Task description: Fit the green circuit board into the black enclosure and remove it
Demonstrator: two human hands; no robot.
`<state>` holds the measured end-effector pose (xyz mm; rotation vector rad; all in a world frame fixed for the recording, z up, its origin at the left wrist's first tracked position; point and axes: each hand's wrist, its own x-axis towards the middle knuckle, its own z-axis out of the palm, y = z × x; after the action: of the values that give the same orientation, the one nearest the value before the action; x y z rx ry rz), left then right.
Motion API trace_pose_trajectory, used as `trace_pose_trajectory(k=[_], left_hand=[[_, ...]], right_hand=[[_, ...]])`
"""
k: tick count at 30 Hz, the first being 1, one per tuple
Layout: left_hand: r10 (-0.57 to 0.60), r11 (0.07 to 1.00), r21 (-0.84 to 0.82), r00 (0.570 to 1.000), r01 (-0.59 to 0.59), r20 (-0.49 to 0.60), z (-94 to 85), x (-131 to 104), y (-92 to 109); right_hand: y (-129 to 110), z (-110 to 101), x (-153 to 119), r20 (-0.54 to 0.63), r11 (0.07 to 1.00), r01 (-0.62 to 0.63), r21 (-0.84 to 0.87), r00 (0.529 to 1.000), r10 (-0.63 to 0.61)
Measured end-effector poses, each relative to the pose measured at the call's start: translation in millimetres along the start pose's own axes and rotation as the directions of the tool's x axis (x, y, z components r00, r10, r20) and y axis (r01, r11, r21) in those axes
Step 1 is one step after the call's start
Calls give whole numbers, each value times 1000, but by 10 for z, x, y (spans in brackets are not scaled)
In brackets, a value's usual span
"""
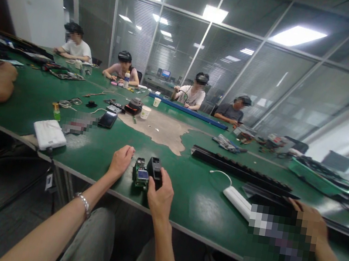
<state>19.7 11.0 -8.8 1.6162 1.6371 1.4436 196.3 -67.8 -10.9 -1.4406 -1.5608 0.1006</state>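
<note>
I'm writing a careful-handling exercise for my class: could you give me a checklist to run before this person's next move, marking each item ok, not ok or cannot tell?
1. Right grip holding the black casing: ok, thumb and fingers are on it.
2. Circuit board with its screen visible: ok.
3. Left grip off the circuit board: ok, it is beside it.
4. Left grip holding nothing: cannot tell.
5. Black casing resting on the table: cannot tell.
6. Nearer paper cup away from the hands: ok, farther back.
</note>
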Motion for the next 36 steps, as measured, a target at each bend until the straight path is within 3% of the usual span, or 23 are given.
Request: trace_pose_trajectory(k=[10,17,23,36], left_hand=[[11,1000,-19,1000,-11,14,2,6,-42],[9,1000,-5,1000,-9,22,-12,11,-45],[11,1000,5,1000,-11,18,-24,3,-45],[44,999,1,999,-44,3,-47,-14,-33]], right_hand=[[55,5,-22,18,999,33,-18,999,-33],[-279,-140,91,-66,999,-13,45,998,15],[-585,-108,85,-2,995,42,89,999,-42],[-605,48,-51,65,995,103,1,993,-102]])
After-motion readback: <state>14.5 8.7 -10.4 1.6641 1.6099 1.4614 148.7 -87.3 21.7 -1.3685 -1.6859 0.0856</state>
